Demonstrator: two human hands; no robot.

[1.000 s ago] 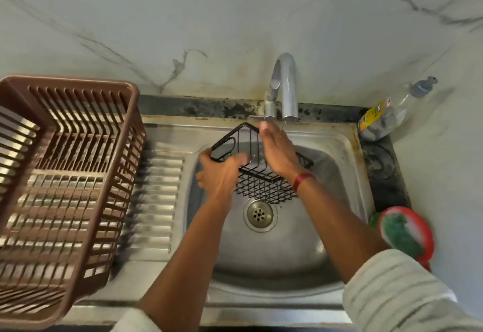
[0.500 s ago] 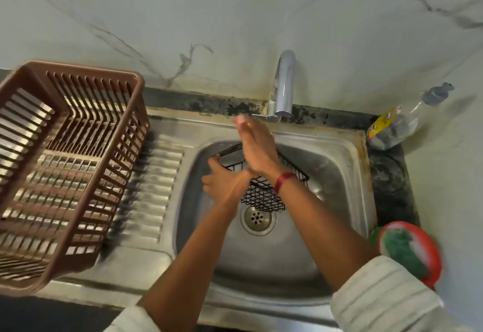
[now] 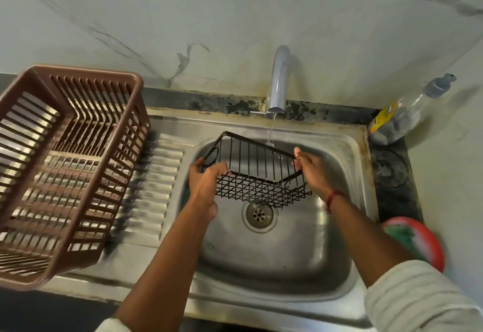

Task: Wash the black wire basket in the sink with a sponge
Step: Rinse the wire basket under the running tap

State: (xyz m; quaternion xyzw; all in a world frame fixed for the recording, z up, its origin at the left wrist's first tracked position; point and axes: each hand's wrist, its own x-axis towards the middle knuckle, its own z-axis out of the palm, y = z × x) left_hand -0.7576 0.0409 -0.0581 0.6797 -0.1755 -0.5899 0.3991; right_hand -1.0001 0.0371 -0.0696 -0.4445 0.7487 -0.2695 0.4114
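Observation:
The black wire basket (image 3: 257, 172) hangs tilted over the steel sink (image 3: 277, 250), just above the drain (image 3: 258, 214). My left hand (image 3: 206, 182) grips its left end and my right hand (image 3: 312, 172) grips its right end. A thin stream of water runs from the tap (image 3: 278, 80) onto the basket's far rim near my right hand. A green sponge (image 3: 400, 237) lies in a red dish (image 3: 428, 248) on the counter to the right of the sink, apart from both hands.
A brown plastic dish rack (image 3: 68, 169) stands on the ribbed drainboard (image 3: 154, 190) at the left. A clear soap bottle (image 3: 402, 117) with a yellow label leans at the back right corner. Marble wall rises behind the tap.
My right hand has left the tap and taken hold of the basket's right end. Water now runs from the tap. The basket has been raised and turned level between both hands.

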